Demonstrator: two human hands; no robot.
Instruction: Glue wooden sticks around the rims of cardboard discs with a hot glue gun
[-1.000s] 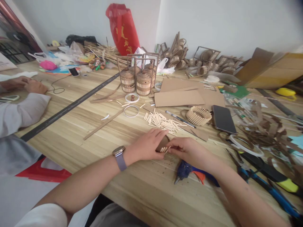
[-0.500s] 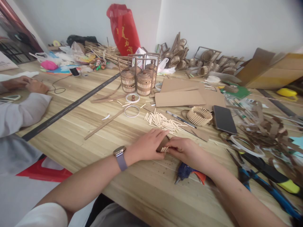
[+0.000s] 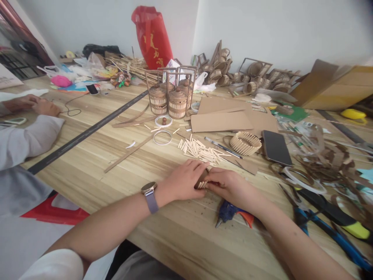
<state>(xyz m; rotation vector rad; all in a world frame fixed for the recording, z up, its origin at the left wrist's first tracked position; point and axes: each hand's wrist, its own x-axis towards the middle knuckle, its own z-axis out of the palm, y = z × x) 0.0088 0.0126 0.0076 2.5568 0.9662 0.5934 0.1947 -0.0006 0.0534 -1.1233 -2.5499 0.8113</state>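
Note:
My left hand (image 3: 186, 179), with a watch at the wrist, is wrapped round a small brown strip ring (image 3: 201, 178) that has short wooden sticks (image 3: 202, 184) set along its near side. My right hand (image 3: 225, 184) pinches at the same sticks with thumb and forefinger; its fingertips cover the exact spot it grips. Just beyond both hands lies a loose pile of short wooden sticks (image 3: 201, 149). A blue glue gun (image 3: 225, 213) with an orange trigger rests under my right wrist. To the upper right stands a finished-looking ring of slanted sticks (image 3: 245, 143).
Small lidded baskets (image 3: 177, 103) in handled frames stand mid-table. Cardboard sheets (image 3: 221, 121), a pen (image 3: 223, 147) and a dark phone (image 3: 276, 147) lie beyond my hands. Pliers (image 3: 301, 210) and brown strips (image 3: 326, 155) crowd the right. At far left are another person's hands (image 3: 35, 105).
My left hand and wrist have shifted very slightly to the right, closer to my right hand. Both hands keep their hold on the small ring, and the table things stay put.

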